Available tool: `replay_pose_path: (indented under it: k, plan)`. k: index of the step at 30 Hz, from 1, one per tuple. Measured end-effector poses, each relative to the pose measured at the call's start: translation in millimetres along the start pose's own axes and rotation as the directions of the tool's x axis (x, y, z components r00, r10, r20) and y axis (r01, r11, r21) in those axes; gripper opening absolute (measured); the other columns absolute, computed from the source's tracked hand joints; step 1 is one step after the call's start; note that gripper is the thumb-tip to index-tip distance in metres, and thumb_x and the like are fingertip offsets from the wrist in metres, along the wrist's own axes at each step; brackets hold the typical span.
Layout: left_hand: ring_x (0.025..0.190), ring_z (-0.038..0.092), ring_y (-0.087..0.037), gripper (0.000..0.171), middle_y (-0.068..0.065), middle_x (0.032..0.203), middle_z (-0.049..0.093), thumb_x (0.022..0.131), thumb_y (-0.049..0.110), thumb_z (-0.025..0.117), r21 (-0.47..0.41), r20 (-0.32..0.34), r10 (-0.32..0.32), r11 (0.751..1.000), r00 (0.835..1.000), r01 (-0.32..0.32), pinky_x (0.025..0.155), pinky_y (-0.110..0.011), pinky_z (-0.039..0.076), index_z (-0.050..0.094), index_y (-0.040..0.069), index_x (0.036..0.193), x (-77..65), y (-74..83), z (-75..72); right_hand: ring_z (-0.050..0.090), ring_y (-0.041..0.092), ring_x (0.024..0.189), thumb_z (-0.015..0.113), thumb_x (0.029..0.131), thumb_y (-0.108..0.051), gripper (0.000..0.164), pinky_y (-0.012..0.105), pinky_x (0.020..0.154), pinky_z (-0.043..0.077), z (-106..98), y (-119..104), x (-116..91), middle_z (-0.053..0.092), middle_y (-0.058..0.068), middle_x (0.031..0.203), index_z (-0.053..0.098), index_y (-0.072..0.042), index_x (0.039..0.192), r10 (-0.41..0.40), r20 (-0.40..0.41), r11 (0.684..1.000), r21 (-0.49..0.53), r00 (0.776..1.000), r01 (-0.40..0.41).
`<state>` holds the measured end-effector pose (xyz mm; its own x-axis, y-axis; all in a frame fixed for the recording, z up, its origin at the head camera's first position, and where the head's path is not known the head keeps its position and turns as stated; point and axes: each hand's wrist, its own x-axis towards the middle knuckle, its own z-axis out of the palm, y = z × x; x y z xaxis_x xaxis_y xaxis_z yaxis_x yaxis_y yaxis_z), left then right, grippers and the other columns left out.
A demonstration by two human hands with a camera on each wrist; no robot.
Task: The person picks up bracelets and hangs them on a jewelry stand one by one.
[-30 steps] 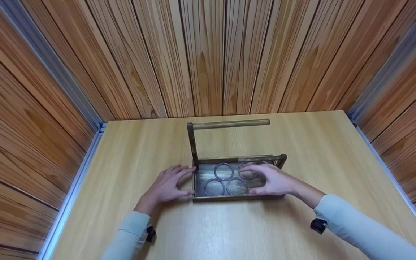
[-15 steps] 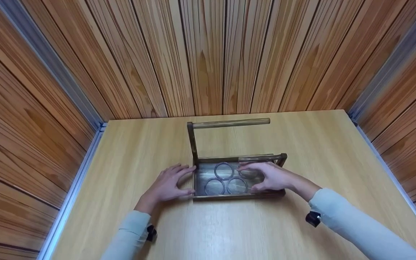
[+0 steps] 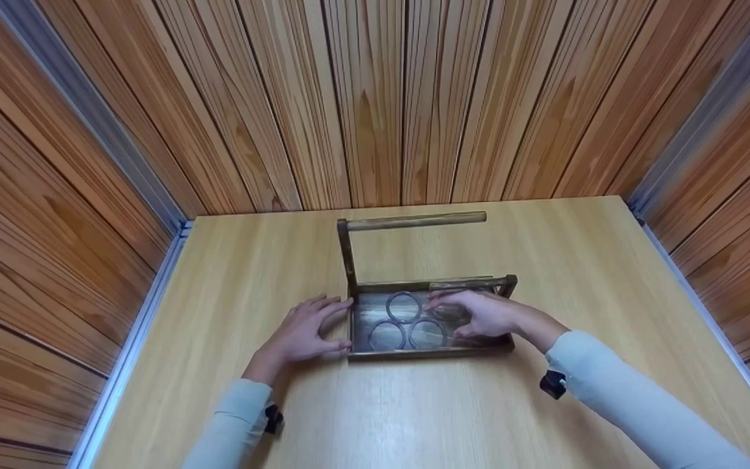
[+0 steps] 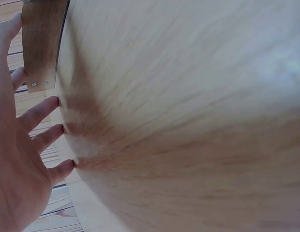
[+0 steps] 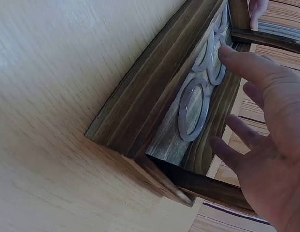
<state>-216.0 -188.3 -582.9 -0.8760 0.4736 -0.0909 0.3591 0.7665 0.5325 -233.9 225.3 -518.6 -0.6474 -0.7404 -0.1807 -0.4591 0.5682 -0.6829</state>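
Dark brown wood, with the grain showing, forms a shallow rectangular caddy (image 3: pixel 430 354) that sits on the pale worktop (image 3: pixel 414 413) between the person's two hands. A post (image 3: pixel 347 260) stands at its left end, and from the top of it a round rod (image 3: pixel 417 221) runs out to the right, its far end free. At the right end is another upright.

Translucent pale purple rings (image 5: pixel 182 116) lie flat inside on the grey-toned bottom; the right wrist view shows four of them, bunched close together.

The left hand (image 3: pixel 303 332) is spread open beside the left end, thumb and index finger against the end panel (image 4: pixel 42 43), which has two screws near one corner.

The right hand (image 3: pixel 489 317) is over the right part of the caddy, covering part of one ring in the head view. Its fingers are apart, slightly bent, and grip nothing; whether a fingertip touches a ring I cannot tell.

Pale sleeves (image 3: pixel 635 397) cover both forearms, with a small black device (image 3: pixel 552 384) at each wrist. Wood-plank walls (image 3: pixel 375 98) with metal strips (image 3: pixel 88 104) at the corners surround the worktop.
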Motion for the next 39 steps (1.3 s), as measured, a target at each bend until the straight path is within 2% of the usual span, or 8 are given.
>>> replay_pose_path:
  k: [4, 6, 9, 12, 23, 27, 34, 39]
  plan:
    - [0.173, 0.030, -0.048, 0.086, -0.014, 0.181, 0.044, 0.098, 0.066, 0.077, -0.006, 0.002, -0.005, 1.000, 1.000, 0.005, 0.137, -0.078, 0.024, 0.047, 0.036, 0.173, 0.0, -0.4, 0.0, 0.052, 0.054, 0.156, 0.076, 0.091, 0.012, 0.070, 0.052, 0.099, 0.061, 2.3, 2.1, 4.3, 0.044, 0.028, 0.177, 0.063, -0.006, 0.158, 0.019, 0.010, 1.000, -0.008, 1.000, -0.019]
    - [0.173, 0.030, -0.048, 0.086, -0.014, 0.181, 0.044, 0.098, 0.066, 0.077, -0.012, 0.005, -0.006, 1.000, 1.000, 0.007, 0.137, -0.078, 0.023, 0.047, 0.036, 0.173, 0.2, -0.5, 0.3, 0.051, 0.055, 0.157, 0.076, 0.092, 0.011, 0.070, 0.059, 0.109, 0.060, 3.2, 2.7, 6.3, 0.044, 0.027, 0.177, 0.063, -0.008, 0.158, 0.026, 0.012, 0.999, -0.026, 1.000, -0.026]
    - [0.173, 0.030, -0.048, 0.086, -0.014, 0.181, 0.044, 0.098, 0.065, 0.078, -0.017, 0.002, -0.005, 1.000, 1.000, 0.005, 0.137, -0.078, 0.023, 0.047, 0.035, 0.172, 0.8, -0.1, 0.0, 0.046, 0.055, 0.161, 0.076, 0.093, 0.009, 0.070, 0.071, 0.127, 0.046, 2.8, 3.1, 8.6, 0.046, 0.026, 0.177, 0.063, -0.010, 0.159, 0.034, 0.013, 0.998, -0.045, 0.999, -0.033]
    - [0.172, 0.031, -0.049, 0.085, -0.014, 0.180, 0.047, 0.097, 0.064, 0.079, -0.014, -0.007, 0.001, 1.000, 1.000, -0.001, 0.136, -0.079, 0.025, 0.049, 0.034, 0.171, 0.7, -0.3, 0.3, 0.044, 0.053, 0.164, 0.076, 0.095, 0.008, 0.068, 0.072, 0.135, 0.035, 2.7, 4.3, 11.5, 0.050, 0.023, 0.174, 0.063, -0.011, 0.159, 0.033, 0.017, 0.998, -0.052, 0.999, -0.032]
    - [0.173, 0.031, -0.048, 0.086, -0.014, 0.180, 0.046, 0.097, 0.066, 0.078, -0.020, 0.002, -0.001, 1.000, 1.000, 0.002, 0.137, -0.078, 0.023, 0.049, 0.034, 0.172, 0.1, 1.3, -0.5, 0.053, 0.049, 0.156, 0.075, 0.096, 0.004, 0.069, 0.071, 0.129, 0.045, 0.3, 3.1, 16.7, 0.056, 0.021, 0.170, 0.061, -0.021, 0.159, 0.132, 0.013, 0.991, -0.029, 0.991, -0.131]
    - [0.172, 0.031, -0.048, 0.086, -0.015, 0.180, 0.046, 0.097, 0.065, 0.078, -0.019, 0.005, -0.001, 1.000, 1.000, 0.001, 0.137, -0.078, 0.024, 0.049, 0.034, 0.171, 0.0, 1.0, -0.7, 0.053, 0.048, 0.155, 0.073, 0.096, 0.005, 0.070, 0.071, 0.129, 0.043, -1.5, 1.2, 19.2, 0.055, 0.022, 0.171, 0.060, -0.022, 0.159, 0.162, 0.024, 0.986, -0.038, 0.987, -0.161]
    - [0.172, 0.032, -0.048, 0.086, -0.015, 0.180, 0.046, 0.098, 0.066, 0.077, -0.008, -0.002, 0.003, 1.000, 1.000, -0.003, 0.137, -0.077, 0.025, 0.049, 0.034, 0.172, 0.3, 0.6, -0.3, 0.043, 0.054, 0.163, 0.073, 0.096, 0.008, 0.073, 0.075, 0.134, 0.034, -4.7, -0.6, 22.9, 0.047, 0.024, 0.176, 0.059, -0.024, 0.160, 0.197, 0.044, 0.980, -0.039, 0.979, -0.195]
    - [0.173, 0.031, -0.047, 0.086, -0.013, 0.181, 0.045, 0.098, 0.067, 0.076, 0.003, 0.006, -0.001, 1.000, 1.000, 0.001, 0.137, -0.076, 0.025, 0.047, 0.035, 0.173, -0.6, 0.3, -1.0, 0.047, 0.050, 0.160, 0.074, 0.092, 0.009, 0.072, 0.071, 0.136, 0.034, -4.8, 0.4, 27.9, 0.055, 0.024, 0.170, 0.062, -0.018, 0.158, 0.180, 0.050, 0.983, -0.040, 0.982, -0.178]
